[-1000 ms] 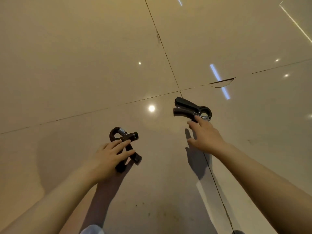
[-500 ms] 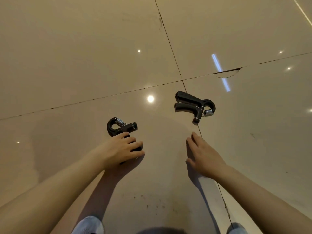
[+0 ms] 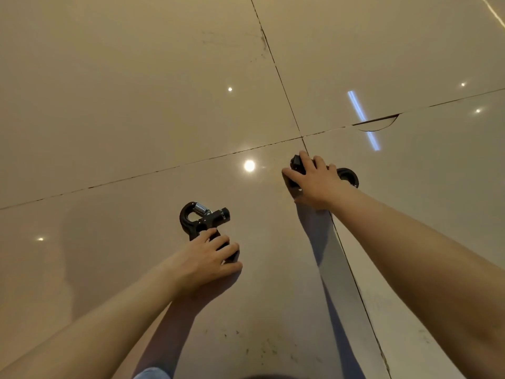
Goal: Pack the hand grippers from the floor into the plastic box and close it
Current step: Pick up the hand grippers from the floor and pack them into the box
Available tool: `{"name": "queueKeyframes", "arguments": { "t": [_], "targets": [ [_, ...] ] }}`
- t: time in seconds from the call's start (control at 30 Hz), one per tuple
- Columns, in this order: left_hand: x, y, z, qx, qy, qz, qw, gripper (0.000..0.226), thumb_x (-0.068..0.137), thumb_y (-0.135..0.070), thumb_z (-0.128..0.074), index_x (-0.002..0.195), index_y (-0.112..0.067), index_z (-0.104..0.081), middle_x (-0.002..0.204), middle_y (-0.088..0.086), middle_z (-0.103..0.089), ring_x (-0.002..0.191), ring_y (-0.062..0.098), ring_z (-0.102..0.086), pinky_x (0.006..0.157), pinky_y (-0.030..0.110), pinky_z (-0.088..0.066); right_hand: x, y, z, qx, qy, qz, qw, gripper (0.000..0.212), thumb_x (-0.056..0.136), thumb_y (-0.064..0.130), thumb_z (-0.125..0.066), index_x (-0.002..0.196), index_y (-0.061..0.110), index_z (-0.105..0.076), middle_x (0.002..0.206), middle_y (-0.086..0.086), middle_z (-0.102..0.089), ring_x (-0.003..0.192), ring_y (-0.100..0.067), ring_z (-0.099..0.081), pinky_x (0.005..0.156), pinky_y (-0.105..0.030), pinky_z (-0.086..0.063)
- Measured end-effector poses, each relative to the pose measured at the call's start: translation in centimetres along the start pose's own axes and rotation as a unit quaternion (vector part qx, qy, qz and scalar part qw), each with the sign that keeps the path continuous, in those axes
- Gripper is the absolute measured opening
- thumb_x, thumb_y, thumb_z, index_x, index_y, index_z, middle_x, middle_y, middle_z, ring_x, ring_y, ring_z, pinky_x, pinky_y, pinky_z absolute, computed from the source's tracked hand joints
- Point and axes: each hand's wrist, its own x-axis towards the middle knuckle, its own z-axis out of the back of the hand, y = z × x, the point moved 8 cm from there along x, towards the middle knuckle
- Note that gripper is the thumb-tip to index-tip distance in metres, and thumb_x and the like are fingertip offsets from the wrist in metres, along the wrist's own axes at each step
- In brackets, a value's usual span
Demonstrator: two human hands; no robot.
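Each hand covers its own gripper on the floor (image 3: 109, 105). The left hand (image 3: 203, 259) curls over the handles of the near hand gripper (image 3: 200, 218), whose long axis runs toward 11 o'clock, spring loop beyond the fingertips. The right hand (image 3: 314, 184) grasps the far hand gripper (image 3: 347, 176), lying 9-to-3 o'clock; no plastic box is in view.

Both bare arms reach forward and down. The left hand (image 3: 203, 258) curls its fingers; the right hand (image 3: 314, 184), farther out, curls too.
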Motion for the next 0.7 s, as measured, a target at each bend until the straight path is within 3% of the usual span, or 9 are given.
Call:
{"name": "queueKeyframes", "arguments": {
  "t": [0.1, 0.17, 0.23, 0.3, 0.4, 0.5, 0.57, 0.7],
  "targets": [
    [0.1, 0.2, 2.0, -0.030, -0.074, 0.022, 0.997, 0.062, 0.059, -0.030, -0.078, 0.117, -0.028, -0.056, 0.118, 0.009, -0.057, 0.102, 0.028, -0.059, 0.091, 0.047, -0.049, -1.5, 0.7, 0.0, -0.044, -0.072, 0.024, 0.996, 0.056, 0.091, 0.037, -0.054, 0.139, 0.030, -0.027, 0.145, -0.012, -0.022, 0.120, -0.037, -0.038, 0.090, -0.047, -0.041],
    [0.1, 0.6, 3.5, -0.049, -0.119, 0.062, 0.990, 0.060, 0.062, -0.039, -0.072, 0.118, -0.027, -0.054, 0.121, 0.011, -0.054, 0.104, 0.028, -0.057, 0.094, 0.045, -0.047, -3.0, 1.4, -0.1, -0.071, -0.077, 0.044, 0.993, 0.052, 0.089, 0.035, -0.057, 0.134, 0.024, -0.035, 0.135, -0.014, -0.034, 0.106, -0.034, -0.048, 0.079, -0.041, -0.044],
    [-0.2, 1.1, 5.0, -0.085, -0.161, 0.100, 0.978, 0.051, 0.069, -0.041, -0.060, 0.116, -0.023, -0.055, 0.118, 0.012, -0.054, 0.100, 0.029, -0.057, 0.091, 0.043, -0.048, -4.9, 2.5, -0.1, -0.102, -0.092, 0.081, 0.987, 0.051, 0.076, 0.042, -0.069, 0.118, 0.019, -0.051, 0.113, -0.015, -0.051, 0.078, -0.029, -0.055, 0.060, -0.035, -0.040],
    [-0.6, 1.5, 6.3, -0.142, -0.189, 0.125, 0.964, 0.049, 0.071, -0.041, -0.052, 0.114, -0.019, -0.056, 0.115, 0.014, -0.050, 0.091, 0.029, -0.057, 0.079, 0.036, -0.051, -7.2, 3.5, 0.7, -0.080, -0.128, 0.103, 0.983, 0.053, 0.057, 0.042, -0.080, 0.099, 0.016, -0.060, 0.093, -0.016, -0.057, 0.054, -0.026, -0.050, 0.049, -0.031, -0.033],
    [-1.7, 2.1, 7.4, -0.239, -0.248, 0.182, 0.921, 0.056, 0.068, -0.046, -0.055, 0.118, -0.021, -0.053, 0.120, 0.012, -0.041, 0.087, 0.025, -0.054, 0.069, 0.025, -0.050, -10.3, 3.8, 2.2, 0.000, -0.186, 0.102, 0.977, 0.060, 0.050, 0.037, -0.082, 0.099, 0.011, -0.059, 0.094, -0.018, -0.057, 0.057, -0.027, -0.050, 0.047, -0.032, -0.040],
    [-2.9, 1.9, 8.7, -0.337, -0.328, 0.224, 0.854, 0.061, 0.065, -0.046, -0.067, 0.120, -0.024, -0.052, 0.123, 0.003, -0.033, 0.102, 0.012, -0.045, 0.090, 0.011, -0.039, -14.2, 2.8, 4.0, 0.058, -0.230, 0.072, 0.969, 0.061, 0.049, 0.034, -0.082, 0.098, 0.007, -0.060, 0.094, -0.016, -0.056, 0.062, -0.025, -0.050, 0.048, -0.032, -0.047],
    [-3.2, 1.2, 10.3, -0.374, -0.369, 0.238, 0.817, 0.064, 0.062, -0.042, -0.073, 0.120, -0.024, -0.053, 0.126, -0.002, -0.030, 0.111, 0.000, -0.038, 0.095, 0.002, -0.030, -17.3, 1.8, 5.5, 0.134, -0.259, 0.044, 0.955, 0.063, 0.057, 0.040, -0.077, 0.107, 0.009, -0.056, 0.101, -0.015, -0.054, 0.068, -0.023, -0.053, 0.054, -0.032, -0.052],
    [-2.9, -1.9, 15.1, -0.404, -0.422, 0.191, 0.789, 0.061, 0.063, -0.044, -0.069, 0.119, -0.028, -0.051, 0.132, -0.003, -0.030, 0.117, -0.003, -0.035, 0.099, 0.006, -0.029, -24.4, 0.5, 8.4, 0.269, -0.354, -0.040, 0.895, 0.063, 0.070, 0.039, -0.072, 0.124, 0.020, -0.044, 0.118, -0.004, -0.047, 0.092, -0.012, -0.051, 0.076, -0.013, -0.045]
  ]
}}
